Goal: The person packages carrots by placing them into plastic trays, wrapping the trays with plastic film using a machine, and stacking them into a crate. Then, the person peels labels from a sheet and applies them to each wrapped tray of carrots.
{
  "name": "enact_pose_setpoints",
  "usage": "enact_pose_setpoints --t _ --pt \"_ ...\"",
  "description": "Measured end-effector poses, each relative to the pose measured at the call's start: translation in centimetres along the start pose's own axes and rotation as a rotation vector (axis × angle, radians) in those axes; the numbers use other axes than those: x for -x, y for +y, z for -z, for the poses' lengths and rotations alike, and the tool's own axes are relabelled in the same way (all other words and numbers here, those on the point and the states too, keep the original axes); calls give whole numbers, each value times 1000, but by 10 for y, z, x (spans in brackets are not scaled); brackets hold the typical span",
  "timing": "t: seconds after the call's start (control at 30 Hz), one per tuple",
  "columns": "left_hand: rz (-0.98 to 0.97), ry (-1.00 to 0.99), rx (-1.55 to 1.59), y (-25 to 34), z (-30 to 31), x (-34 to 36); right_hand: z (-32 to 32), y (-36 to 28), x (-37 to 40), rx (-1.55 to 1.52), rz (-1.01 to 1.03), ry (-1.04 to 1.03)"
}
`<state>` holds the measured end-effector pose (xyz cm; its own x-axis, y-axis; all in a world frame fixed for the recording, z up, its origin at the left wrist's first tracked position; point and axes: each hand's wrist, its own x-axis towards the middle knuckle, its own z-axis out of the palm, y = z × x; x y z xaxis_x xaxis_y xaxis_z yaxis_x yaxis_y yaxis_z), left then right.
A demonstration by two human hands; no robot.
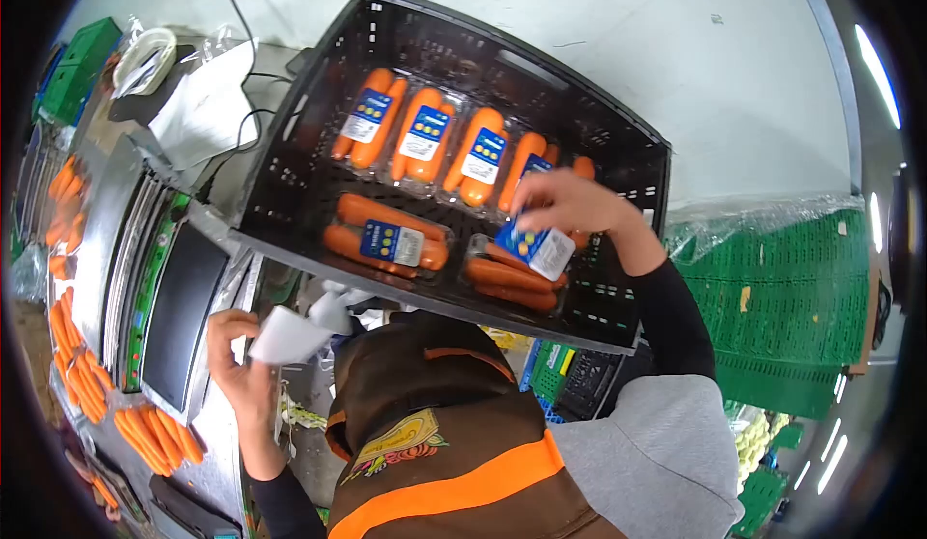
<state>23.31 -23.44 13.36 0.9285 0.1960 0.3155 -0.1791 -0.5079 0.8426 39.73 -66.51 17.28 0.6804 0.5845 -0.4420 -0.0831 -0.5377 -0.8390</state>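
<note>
My left hand [237, 360] is closed on a curling strip of white paper [290, 336], just outside the near left edge of the black crate [454, 302]. Inside the crate, my right hand [570, 201] has its fingers bent together at the upper edge of a blue and white label [533, 249]. That label overlaps the top of a clear pack of carrots [507, 283] at the near right. Behind it stands a row of labelled carrot packs [422, 138]. Another labelled pack [386, 235] lies crosswise at the near left, its label facing up.
Left of the crate are a dark flat panel [183, 307] and a metal surface with loose carrots [159, 438]. Black cables [241, 27] and white papers [203, 104] lie behind. Green crates [772, 288] are stacked at the right, with plastic film over them.
</note>
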Motion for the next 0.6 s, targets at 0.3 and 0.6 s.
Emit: enact_pose_setpoints --t 0.3,0.6 --pt "206 -74 202 16 -11 7 -64 115 -4 487 0 -35" --pt "183 -215 246 0 -32 23 -74 119 22 356 -72 106"
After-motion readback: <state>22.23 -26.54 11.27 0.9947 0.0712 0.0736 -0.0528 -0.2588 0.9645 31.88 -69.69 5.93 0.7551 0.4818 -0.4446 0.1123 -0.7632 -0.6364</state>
